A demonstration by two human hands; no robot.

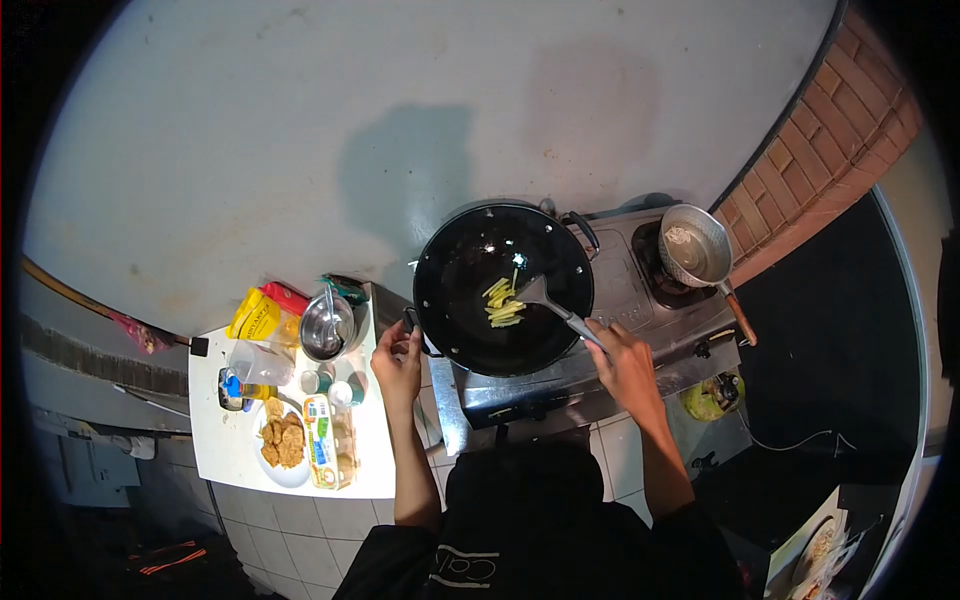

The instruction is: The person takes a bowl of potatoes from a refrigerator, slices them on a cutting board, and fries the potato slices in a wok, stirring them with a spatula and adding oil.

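Observation:
A large black wok [470,250] sits on the stove, with yellow-green vegetable strips [505,303] gathered near its middle. My right hand [620,365] is closed around the handle of a grey spatula [540,292]. The spatula's blade rests in the wok against the right side of the strips. At the wok's left side, my left hand [397,365] is closed on the black side handle [409,320]; the fingers partly hide that handle. A second loop handle [582,232] sticks out at the wok's upper right.
On the right burner stands a saucepan [695,245] with a wooden handle [740,318] pointing toward me. A white table [212,440] at left holds a metal bowl [327,325], a plate of fried pieces [282,440], an egg carton [330,440] and packets. Below the stove is a green gas cylinder [712,398].

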